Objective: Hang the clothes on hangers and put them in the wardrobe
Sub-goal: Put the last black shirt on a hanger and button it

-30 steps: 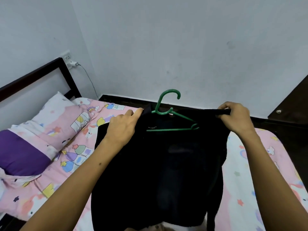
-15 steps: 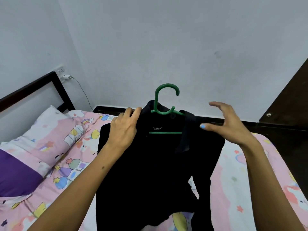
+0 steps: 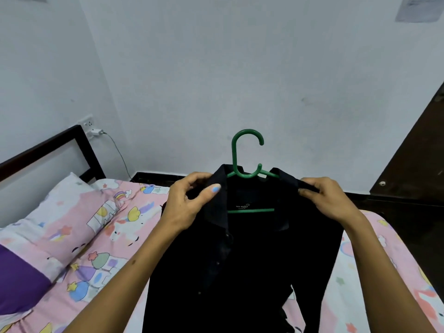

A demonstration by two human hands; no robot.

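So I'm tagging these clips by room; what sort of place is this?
Most likely a bedroom: a bed with cartoon-print sheets, a pillow by the dark headboard, and a shirt on a hanger.

Single head view, facing forward-down, close over bed point(image 3: 134, 227)

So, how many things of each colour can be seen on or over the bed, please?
Green: 1, the hanger
Black: 1, the shirt on that hanger, gripped by the left hand and the right hand
Pink and white: 1, the pillow
Purple: 1, the cushion
Total: 4
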